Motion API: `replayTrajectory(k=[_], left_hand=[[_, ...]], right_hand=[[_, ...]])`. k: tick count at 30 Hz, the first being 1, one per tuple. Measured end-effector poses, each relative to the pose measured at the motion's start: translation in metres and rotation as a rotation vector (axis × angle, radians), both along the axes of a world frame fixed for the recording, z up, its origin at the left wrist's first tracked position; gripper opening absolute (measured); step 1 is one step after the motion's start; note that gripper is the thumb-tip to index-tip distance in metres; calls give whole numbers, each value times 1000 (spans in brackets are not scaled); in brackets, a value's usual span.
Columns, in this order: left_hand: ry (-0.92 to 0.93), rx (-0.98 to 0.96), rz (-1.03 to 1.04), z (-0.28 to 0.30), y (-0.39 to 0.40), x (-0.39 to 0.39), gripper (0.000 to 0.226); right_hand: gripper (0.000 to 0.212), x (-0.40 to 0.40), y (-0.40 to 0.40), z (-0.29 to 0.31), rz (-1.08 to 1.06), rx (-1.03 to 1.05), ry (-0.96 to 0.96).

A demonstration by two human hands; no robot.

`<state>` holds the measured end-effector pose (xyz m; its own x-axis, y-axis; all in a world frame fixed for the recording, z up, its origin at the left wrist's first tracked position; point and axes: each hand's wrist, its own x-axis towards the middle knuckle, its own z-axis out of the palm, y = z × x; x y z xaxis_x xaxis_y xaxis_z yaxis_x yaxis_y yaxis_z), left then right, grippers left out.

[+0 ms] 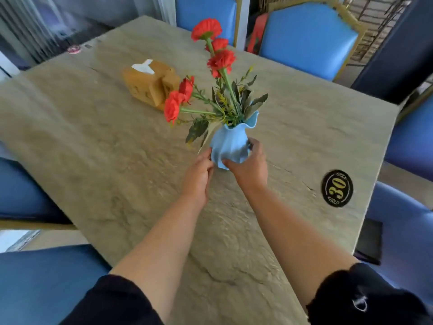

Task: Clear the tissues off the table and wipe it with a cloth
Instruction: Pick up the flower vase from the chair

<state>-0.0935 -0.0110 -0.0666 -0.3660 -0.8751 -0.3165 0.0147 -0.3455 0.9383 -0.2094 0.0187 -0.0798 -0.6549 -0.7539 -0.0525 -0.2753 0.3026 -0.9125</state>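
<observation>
A light blue wavy vase (230,144) with red flowers (220,61) and green leaves stands near the middle of the stone-look table (105,141). My right hand (249,166) grips the vase from its right side, thumb at the base and fingers curled round the back. My left hand (199,174) touches the vase's left lower side with its fingertips. A wooden tissue box (150,84) with a white tissue (143,66) sticking out of its top sits behind and left of the vase. No loose tissues or cloth show on the table.
A black oval plaque (337,188) with the number 30 lies at the table's right edge. A small pink round thing (74,49) sits at the far left corner. Blue padded chairs (307,41) surround the table on all sides.
</observation>
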Motion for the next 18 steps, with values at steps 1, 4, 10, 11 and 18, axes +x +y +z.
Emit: replayTrajectory(k=[1,4,10,11,18], left_hand=[[-2,-2,-16,-3,-8,3,46],[-92,2,-17,-13,-29,11,46],[-1068,-544,-161,-50,-73,46,54],[-1163,-589,-187,-59,-77,53,56],[-1268,-740,-115,-73,-75,56,61]], right_hand=[[81,3,-9,-3,4,0,4],[81,12,-31,-9,9,-14,12],[81,20,-64,-16,5,-43,33],[82,21,-70,-16,3,-48,41],[83,26,-116,-20,9,-85,46]])
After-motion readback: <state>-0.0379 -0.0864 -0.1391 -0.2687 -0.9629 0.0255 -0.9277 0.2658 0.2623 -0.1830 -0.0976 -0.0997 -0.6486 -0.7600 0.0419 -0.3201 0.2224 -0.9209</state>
